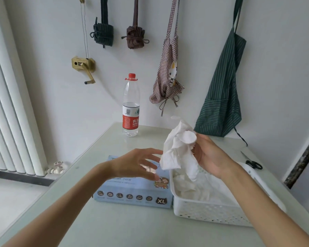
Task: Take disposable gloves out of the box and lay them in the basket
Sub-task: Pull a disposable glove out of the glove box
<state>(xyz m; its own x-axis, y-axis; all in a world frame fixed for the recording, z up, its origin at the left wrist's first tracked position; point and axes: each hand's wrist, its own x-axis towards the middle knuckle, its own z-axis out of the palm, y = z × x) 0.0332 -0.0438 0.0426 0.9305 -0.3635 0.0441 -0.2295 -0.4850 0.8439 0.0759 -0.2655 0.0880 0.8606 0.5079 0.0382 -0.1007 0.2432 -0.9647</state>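
A light blue glove box marked XL lies flat on the table. To its right stands a white perforated basket with several white gloves inside. My right hand holds a crumpled white disposable glove above the basket's left rim, and the glove hangs down toward it. My left hand hovers over the top of the box with fingers spread and holds nothing; a bit of glove shows at the box opening under its fingers.
A water bottle with a red label stands at the back of the table. Black scissors lie to the right behind the basket. Aprons hang on the wall; the green striped apron reaches the table's back edge.
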